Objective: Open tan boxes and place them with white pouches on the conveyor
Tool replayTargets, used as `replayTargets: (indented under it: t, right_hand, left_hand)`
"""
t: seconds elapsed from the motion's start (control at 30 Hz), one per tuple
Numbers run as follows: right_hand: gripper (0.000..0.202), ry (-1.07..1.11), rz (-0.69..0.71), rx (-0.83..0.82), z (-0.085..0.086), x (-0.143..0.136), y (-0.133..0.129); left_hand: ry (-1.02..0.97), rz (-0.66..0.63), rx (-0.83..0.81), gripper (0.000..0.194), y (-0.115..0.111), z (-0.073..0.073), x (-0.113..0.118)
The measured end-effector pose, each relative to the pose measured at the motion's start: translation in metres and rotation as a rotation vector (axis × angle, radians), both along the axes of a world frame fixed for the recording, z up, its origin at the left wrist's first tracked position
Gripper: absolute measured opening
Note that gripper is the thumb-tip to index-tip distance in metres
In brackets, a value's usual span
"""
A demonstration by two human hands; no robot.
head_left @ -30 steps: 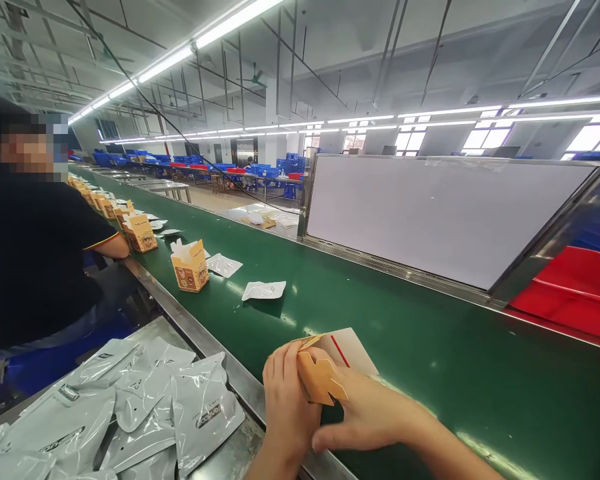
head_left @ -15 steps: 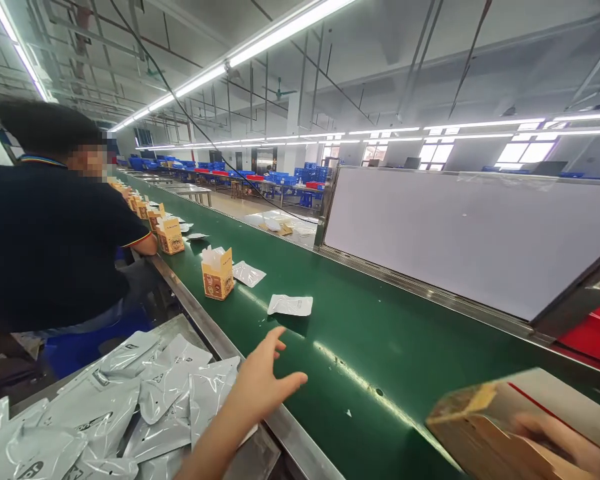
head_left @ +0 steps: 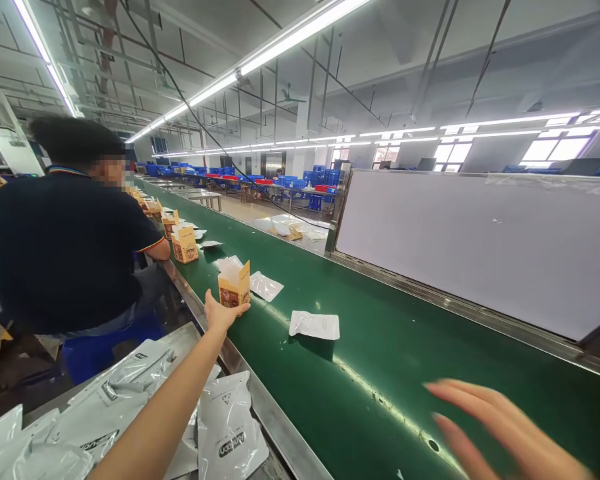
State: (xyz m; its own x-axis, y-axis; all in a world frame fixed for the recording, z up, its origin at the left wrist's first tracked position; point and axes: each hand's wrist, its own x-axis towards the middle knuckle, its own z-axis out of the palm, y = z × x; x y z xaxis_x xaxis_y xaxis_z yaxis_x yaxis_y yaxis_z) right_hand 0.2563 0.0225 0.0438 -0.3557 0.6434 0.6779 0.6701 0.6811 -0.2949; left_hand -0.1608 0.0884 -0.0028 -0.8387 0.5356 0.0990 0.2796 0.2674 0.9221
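Observation:
My left hand (head_left: 223, 312) is stretched out over the steel rail to a small orange carton (head_left: 235, 283) that stands open-topped on the green conveyor belt (head_left: 380, 360). The hand touches the carton's near lower side with thumb and fingers spread; no closed grip shows. My right hand (head_left: 500, 427) hovers blurred over the belt at the lower right, fingers apart and holding nothing. A white pouch (head_left: 314, 325) lies flat on the belt between the two hands, and another pouch (head_left: 265, 285) lies just right of the carton.
A pile of white pouches (head_left: 130, 400) covers the steel table at lower left. A co-worker in a dark shirt (head_left: 70, 247) sits to the left by the belt. More orange cartons (head_left: 185, 245) stand further along. A white panel (head_left: 480, 240) borders the belt's far side.
My left hand has reached forward from the pouch pile to the orange carton. The carton my right hand held is gone from view and that hand is now spread. The view has turned left.

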Motion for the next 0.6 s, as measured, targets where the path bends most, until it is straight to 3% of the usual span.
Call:
replayTargets:
  t: [0.07, 0.13, 0.2, 0.27, 0.33, 0.43, 0.6]
  right_hand:
    - [0.036, -0.176, 0.046, -0.117, -0.011, -0.036, 0.037]
    - [0.049, -0.259, -0.144, -0.211, -0.029, -0.072, 0.078]
    - [0.057, -0.265, -0.211, -0.247, -0.052, -0.100, 0.111]
    - [0.048, -0.256, -0.199, -0.241, -0.071, -0.115, 0.130]
    - [0.032, -0.246, -0.140, -0.214, -0.084, -0.119, 0.135]
    - [0.028, -0.201, -0.044, -0.176, -0.092, -0.114, 0.127]
    - [0.029, -0.058, 0.042, -0.137, -0.083, -0.099, 0.107]
  left_hand:
    - [-0.019, -0.013, 0.026, 0.113, 0.013, -0.007, -0.002]
    - [-0.042, -0.027, 0.055, 0.101, 0.021, -0.010, -0.003]
    - [-0.055, -0.044, 0.093, 0.083, 0.022, -0.010, -0.001]
    - [-0.050, -0.085, 0.151, 0.070, 0.017, -0.006, 0.006]
    - [-0.036, -0.162, 0.220, 0.066, 0.006, 0.002, 0.020]
    - [-0.036, -0.324, 0.305, 0.064, -0.017, 0.018, 0.051]
    - [-0.038, -0.502, 0.366, 0.064, -0.063, 0.043, 0.111]
